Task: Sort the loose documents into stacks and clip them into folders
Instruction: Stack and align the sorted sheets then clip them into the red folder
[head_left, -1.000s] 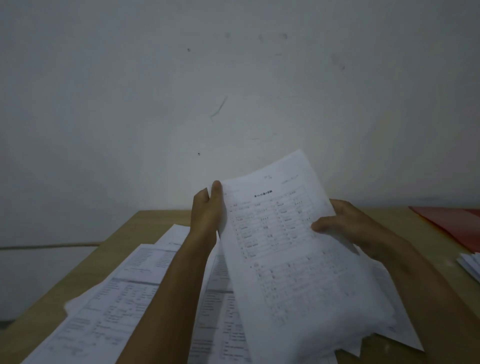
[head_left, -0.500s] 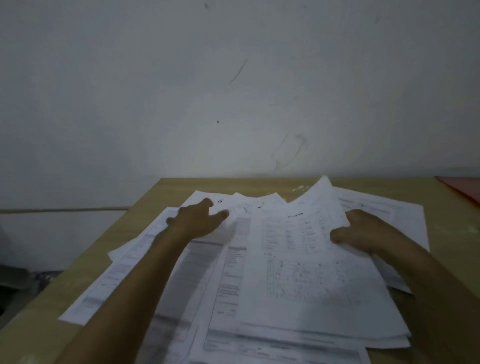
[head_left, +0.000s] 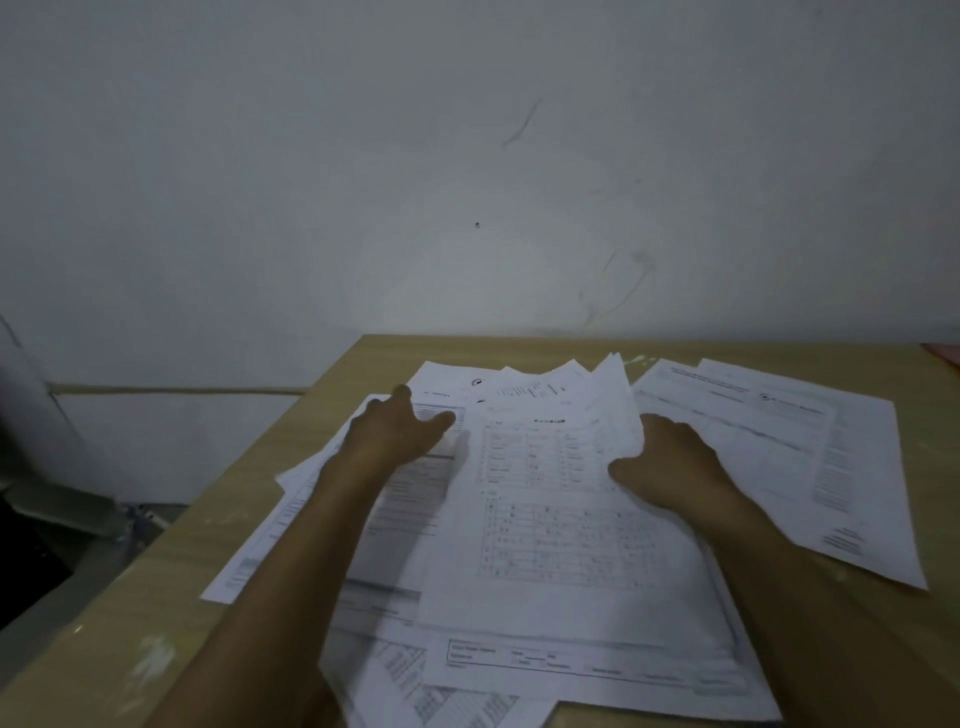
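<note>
Fingers (head_left: 431, 421) of the left hand (head_left: 400, 436) lie flat, pressing the spread sheets (head_left: 395, 499). Right hand (head_left: 665, 462) grips the right edge of the table-printed sheet (head_left: 561, 519), lying between both hands, long axis running away from the person, on the wooden table (head_left: 156, 597). Another stack (head_left: 810, 457) lies right.

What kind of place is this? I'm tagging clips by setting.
Probably a plain office or back room: a light wooden table pushed against a bare, scuffed white wall, covered in loose white printed forms, with a red folder's corner at the right edge.
</note>
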